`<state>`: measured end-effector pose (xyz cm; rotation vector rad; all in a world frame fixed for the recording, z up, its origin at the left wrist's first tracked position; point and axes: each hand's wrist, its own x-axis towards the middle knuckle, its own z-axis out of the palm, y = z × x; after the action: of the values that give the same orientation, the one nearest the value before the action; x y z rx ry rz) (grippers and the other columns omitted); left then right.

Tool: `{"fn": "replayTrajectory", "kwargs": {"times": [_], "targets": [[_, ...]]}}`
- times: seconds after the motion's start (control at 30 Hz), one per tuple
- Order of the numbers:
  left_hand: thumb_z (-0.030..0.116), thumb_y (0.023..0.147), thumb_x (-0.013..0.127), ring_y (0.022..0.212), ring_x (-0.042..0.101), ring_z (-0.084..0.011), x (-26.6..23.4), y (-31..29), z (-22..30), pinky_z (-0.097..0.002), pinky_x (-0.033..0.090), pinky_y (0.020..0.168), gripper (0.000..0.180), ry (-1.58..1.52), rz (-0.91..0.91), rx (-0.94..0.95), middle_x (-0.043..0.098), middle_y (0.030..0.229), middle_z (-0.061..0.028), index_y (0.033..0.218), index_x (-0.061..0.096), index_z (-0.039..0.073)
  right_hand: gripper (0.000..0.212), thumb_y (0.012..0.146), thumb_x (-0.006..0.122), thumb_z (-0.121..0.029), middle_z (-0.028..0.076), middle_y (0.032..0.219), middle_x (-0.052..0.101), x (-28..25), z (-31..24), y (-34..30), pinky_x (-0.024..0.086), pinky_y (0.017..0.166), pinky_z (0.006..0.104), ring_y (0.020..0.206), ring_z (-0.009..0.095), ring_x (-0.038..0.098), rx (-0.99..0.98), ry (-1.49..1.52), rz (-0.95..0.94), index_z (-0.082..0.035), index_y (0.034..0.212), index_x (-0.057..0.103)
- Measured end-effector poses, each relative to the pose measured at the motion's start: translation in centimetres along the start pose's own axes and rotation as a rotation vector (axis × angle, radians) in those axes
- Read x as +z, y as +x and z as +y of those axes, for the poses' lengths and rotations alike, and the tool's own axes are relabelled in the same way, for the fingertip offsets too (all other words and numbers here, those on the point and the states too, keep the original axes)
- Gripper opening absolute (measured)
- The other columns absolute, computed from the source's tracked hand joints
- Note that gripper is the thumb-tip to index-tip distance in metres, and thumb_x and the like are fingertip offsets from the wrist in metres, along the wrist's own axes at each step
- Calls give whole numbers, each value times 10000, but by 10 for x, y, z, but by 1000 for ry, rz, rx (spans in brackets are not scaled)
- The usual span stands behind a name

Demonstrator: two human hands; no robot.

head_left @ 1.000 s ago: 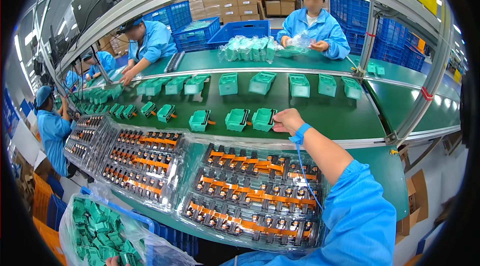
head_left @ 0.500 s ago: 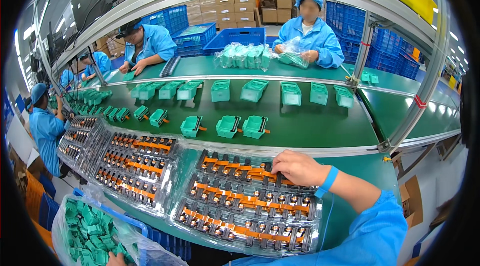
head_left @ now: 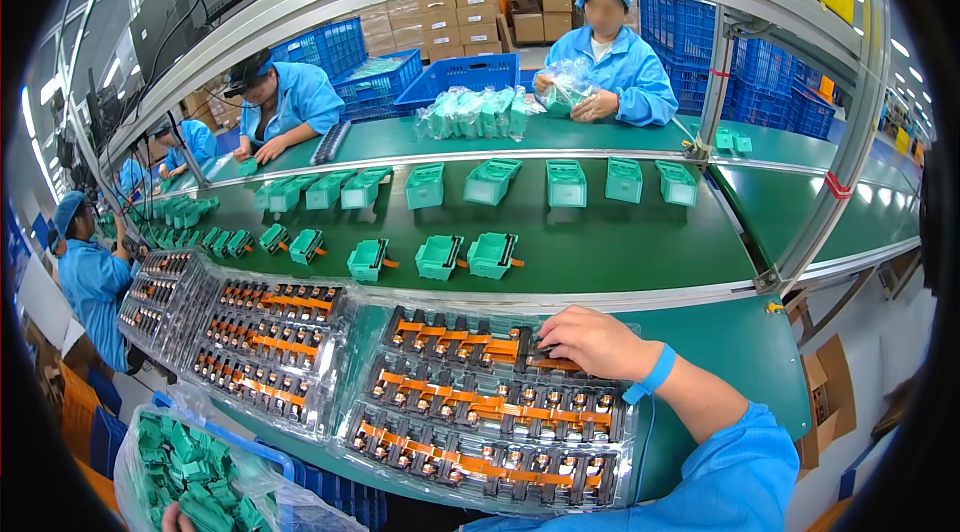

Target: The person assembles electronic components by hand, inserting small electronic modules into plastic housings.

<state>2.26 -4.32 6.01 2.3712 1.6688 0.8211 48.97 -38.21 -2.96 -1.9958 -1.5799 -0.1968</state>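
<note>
My right hand [head_left: 590, 342], wearing a blue wrist strap [head_left: 652, 372], is over the back row of a clear tray [head_left: 350, 437]. Its thumb and fingers are closed in a pinch on a black part with an orange ribbon cable [head_left: 548, 350], partly hidden by the fingers. Rows of such parts [head_left: 480, 407] fill the tray. At the lower left, fingertips of my left hand [head_left: 177, 519] touch loose green plastic housings [head_left: 195, 462] in a clear bag [head_left: 130, 472]. The lower picture edge cuts off most of that hand, so its grip does not show.
More filled trays [head_left: 262, 342] stand to the left. Beyond a metal rail, green housings [head_left: 494, 257] sit in rows on a green belt [head_left: 620, 252]. Two co-workers [head_left: 610, 62] sit opposite, others farther left. A metal post [head_left: 835, 182] rises at the right.
My left hand has shifted left within the bag of green housings. My right hand stays at the tray's back row, and the black part shows more at its fingertips. The view has shifted slightly.
</note>
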Motion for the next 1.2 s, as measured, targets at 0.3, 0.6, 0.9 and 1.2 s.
{"fn": "replayTrajectory", "kwargs": {"times": [0.3, 0.6, 0.9, 1.2], "targets": [[90, 844, 540, 940, 591, -211, 101, -45, 164, -327, 481, 849, 293, -1534, -587, -146, 596, 1027, -133, 1110, 493, -26, 134, 781, 654, -70, 93, 1117, 583, -25, -52, -2, 433, 859, 365, 1025, 263, 528, 51, 554, 13, -46, 913, 655], [7, 882, 483, 1123, 505, -242, 170, -93, 247, -389, 397, 982, 486, -1856, -1174, -611, 508, 1223, -136, 1335, 314, -36, 227, 756, 699, -120, 154, 1406, 345, -4, -89, 2, 332, 1002, 458, 1272, 384, 318, -152, 521, -107, -146, 980, 678], [-66, 880, 400, 1227, 432, -322, 154, -99, 262, -437, 430, 969, 550, -1742, -1304, -253, 315, 1399, -171, 1396, 226, 9, 218, 752, 700, -63, 180, 1403, 346, 11, -76, -5, 378, 986, 371, 1230, 321, 420, 124, 751, -72, -116, 963, 675], [1, 883, 539, 991, 575, -179, 181, -107, 240, -284, 486, 823, 575, -1348, -981, 260, 452, 1285, -144, 1378, 247, -17, 292, 920, 540, -144, 102, 1285, 497, 5, -65, -4, 435, 905, 303, 1127, 179, 511, 693, 2090, 3, -19, 1185, 542]]}}
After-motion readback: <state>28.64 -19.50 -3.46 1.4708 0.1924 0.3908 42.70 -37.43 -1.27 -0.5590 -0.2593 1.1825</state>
